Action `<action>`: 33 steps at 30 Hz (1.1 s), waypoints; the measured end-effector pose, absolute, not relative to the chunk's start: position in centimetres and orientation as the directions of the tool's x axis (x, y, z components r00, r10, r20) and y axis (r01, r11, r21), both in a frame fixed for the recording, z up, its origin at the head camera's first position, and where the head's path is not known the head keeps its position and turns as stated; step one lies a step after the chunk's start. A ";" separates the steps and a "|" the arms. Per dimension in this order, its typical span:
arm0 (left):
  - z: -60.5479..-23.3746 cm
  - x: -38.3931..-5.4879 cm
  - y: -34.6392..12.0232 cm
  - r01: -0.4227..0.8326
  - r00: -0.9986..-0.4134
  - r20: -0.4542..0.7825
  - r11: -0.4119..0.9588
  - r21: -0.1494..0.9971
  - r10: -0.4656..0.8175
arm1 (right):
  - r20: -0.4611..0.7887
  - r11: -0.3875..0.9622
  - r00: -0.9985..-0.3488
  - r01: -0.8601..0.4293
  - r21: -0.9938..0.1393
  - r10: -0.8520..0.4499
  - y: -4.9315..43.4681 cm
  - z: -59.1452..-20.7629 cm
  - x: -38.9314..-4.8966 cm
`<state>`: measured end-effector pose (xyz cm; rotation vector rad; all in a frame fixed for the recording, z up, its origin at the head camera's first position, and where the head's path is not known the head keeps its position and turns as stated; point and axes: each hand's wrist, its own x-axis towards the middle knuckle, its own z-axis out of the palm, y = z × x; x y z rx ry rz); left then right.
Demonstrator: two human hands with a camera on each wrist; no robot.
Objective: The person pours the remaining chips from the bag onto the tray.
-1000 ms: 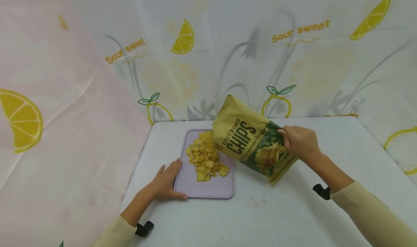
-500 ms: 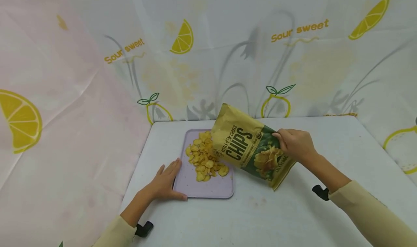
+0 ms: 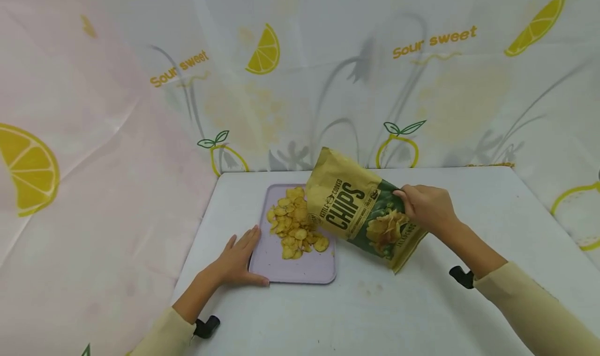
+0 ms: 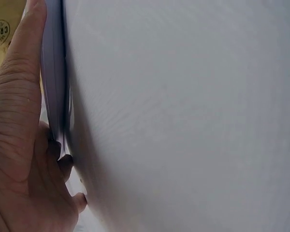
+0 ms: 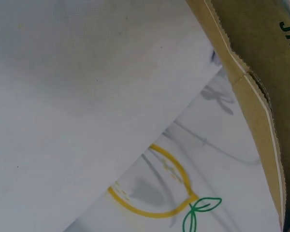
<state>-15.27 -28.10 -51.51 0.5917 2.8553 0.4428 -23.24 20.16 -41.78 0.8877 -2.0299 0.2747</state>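
A yellow and green bag of chips tilts over the right side of a lilac tray, its left end lower over the chips. My right hand grips the bag by its upper right edge. In the right wrist view only the crimped end of the bag shows, along the right. Potato chips lie heaped on the tray, partly hidden behind the bag. My left hand rests against the tray's left edge, fingers stretched and thumb at the front corner. The left wrist view shows that hand beside the tray's rim.
The tray lies on a white table that meets a lemon-printed cloth backdrop behind and at the sides. Faint smudges mark the tabletop to the right of the tray's front corner. Each wrist wears a small black camera mount.
Compared with a second ago, the bag's upper left corner has dipped, and my right hand has shifted slightly left and down. My left hand and the tray stay in place.
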 end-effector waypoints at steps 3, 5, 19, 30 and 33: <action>-51.4 -15.5 -28.1 0.376 -0.898 -0.110 0.872 0.313 0.426 | 0.797 0.717 -0.356 -0.684 0.134 -0.489 20.3 -41.7 -23.2; -51.5 -15.5 -28.1 0.381 -0.896 -0.112 0.874 0.302 0.430 | 0.809 0.723 -0.339 -0.675 0.146 -0.480 20.3 -41.5 -23.3; -51.4 -15.5 -28.0 0.351 -0.902 -0.143 0.885 0.305 0.407 | 0.815 0.729 -0.321 -0.662 0.170 -0.482 20.0 -41.2 -23.2; -51.3 -15.5 -28.0 0.356 -0.902 -0.137 0.884 0.302 0.410 | 0.853 0.756 -0.317 -0.641 0.130 -0.415 20.2 -41.1 -23.5; -51.4 -15.3 -28.0 0.356 -0.902 -0.141 0.886 0.297 0.409 | 0.843 0.761 -0.338 -0.637 0.122 -0.419 20.4 -41.6 -23.6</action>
